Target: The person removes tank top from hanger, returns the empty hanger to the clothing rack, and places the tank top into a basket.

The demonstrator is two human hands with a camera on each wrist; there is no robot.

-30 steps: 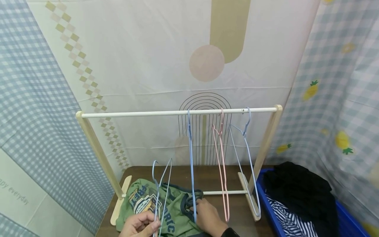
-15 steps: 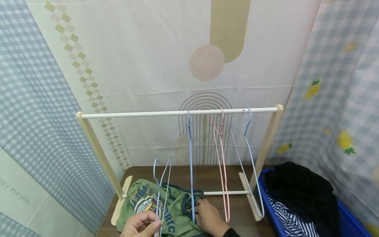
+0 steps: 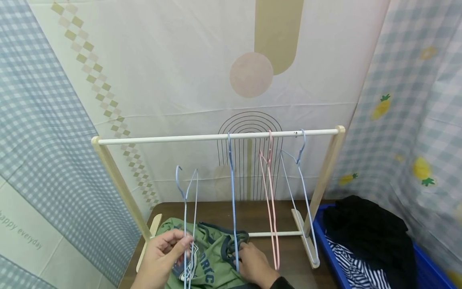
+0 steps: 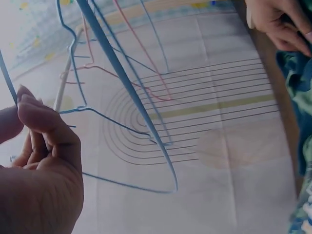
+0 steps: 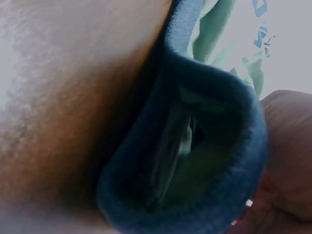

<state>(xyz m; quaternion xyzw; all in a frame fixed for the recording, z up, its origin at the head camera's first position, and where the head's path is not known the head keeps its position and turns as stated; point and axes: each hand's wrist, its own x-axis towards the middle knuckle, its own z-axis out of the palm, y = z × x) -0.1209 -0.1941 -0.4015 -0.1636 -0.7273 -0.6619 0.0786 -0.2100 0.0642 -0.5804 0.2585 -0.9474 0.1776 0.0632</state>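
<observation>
My left hand (image 3: 162,255) pinches a light blue wire hanger (image 3: 185,218) between thumb and fingers, its hook upward, over the left part of a green T-shirt (image 3: 211,263). That shirt lies on the table, crumpled, with dark lettering and dark blue trim. On its right side, my right hand (image 3: 255,263) grips the fabric by the trimmed edge; some fingertips are hidden in the cloth. Up close in the right wrist view, the dark blue trim (image 5: 256,131) forms a loop around an opening. The left wrist view shows the left hand (image 4: 46,161) with its fingertips together.
A rack with a white rail (image 3: 162,140) stands on the brown table (image 3: 216,208). From it hang a blue hanger (image 3: 232,180), a pink hanger (image 3: 273,208) and another blue hanger (image 3: 306,192). At right, a blue basket (image 3: 427,261) holds black clothing (image 3: 368,233) and a striped garment (image 3: 355,265).
My left hand has risen and shifted slightly left, carrying the light blue hanger with it. The right hand keeps its grip on the shirt at nearly the same spot.
</observation>
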